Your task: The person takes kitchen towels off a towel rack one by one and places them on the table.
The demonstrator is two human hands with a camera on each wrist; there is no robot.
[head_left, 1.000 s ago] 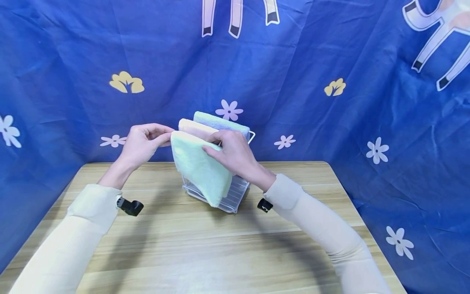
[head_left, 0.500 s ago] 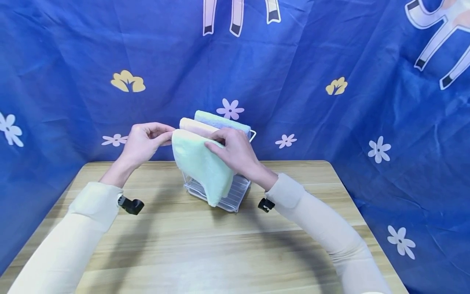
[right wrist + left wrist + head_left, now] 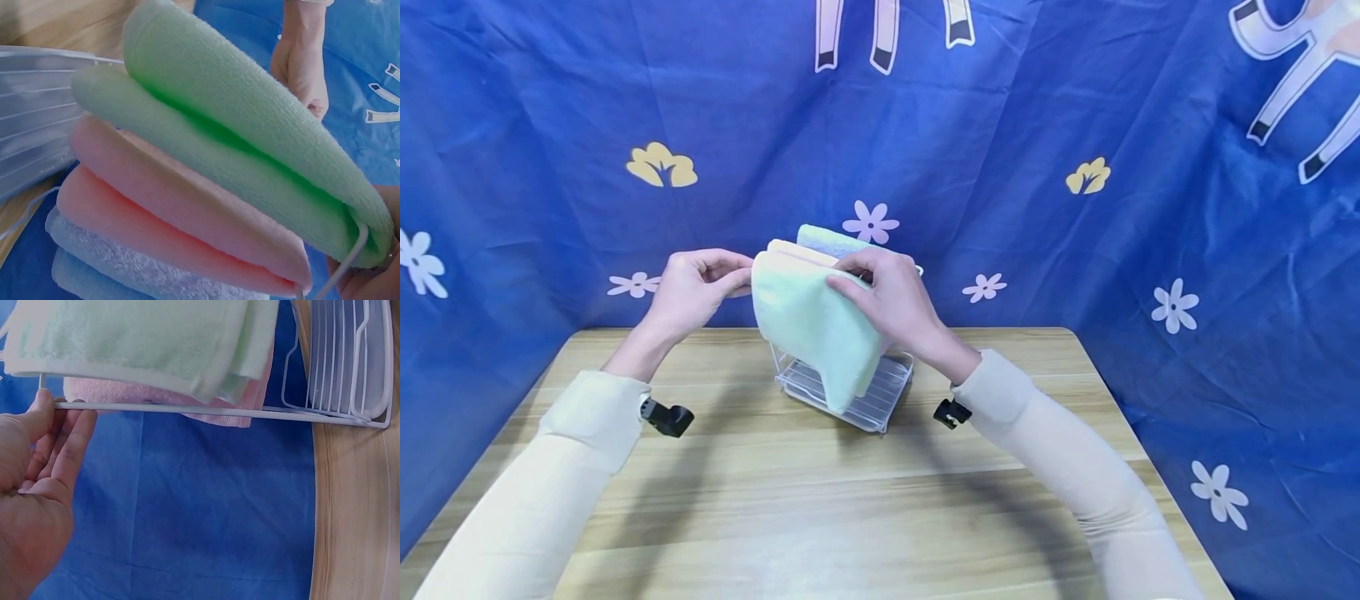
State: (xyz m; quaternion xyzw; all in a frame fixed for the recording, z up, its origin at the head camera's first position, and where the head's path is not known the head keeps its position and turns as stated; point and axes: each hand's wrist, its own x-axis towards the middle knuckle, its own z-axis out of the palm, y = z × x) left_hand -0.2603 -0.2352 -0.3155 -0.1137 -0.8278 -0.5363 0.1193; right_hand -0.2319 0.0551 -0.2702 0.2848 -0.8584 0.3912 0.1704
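Note:
A light green towel (image 3: 808,312) hangs folded over the front of a white wire rack (image 3: 886,393). My left hand (image 3: 688,287) is at the rack's left end; in the left wrist view its thumb and fingers pinch the white wire frame (image 3: 187,409). At the other end of the fold, my right hand (image 3: 891,296) pinches the green towel's top edge. Directly behind hangs a pink towel (image 3: 187,181), with a blue towel (image 3: 833,239) farthest back. The right wrist view shows both halves of the green fold and a bit of wire emerging at its end.
The rack's slatted clear tray (image 3: 340,356) sits low at its base. It stands toward the back of a wooden table (image 3: 760,508). A blue patterned cloth (image 3: 737,125) closes off the back and sides.
My right hand has risen slightly and shifted right with the green towel's edge. The towel's top is higher and its lower corner has lifted. My left hand has hardly moved.

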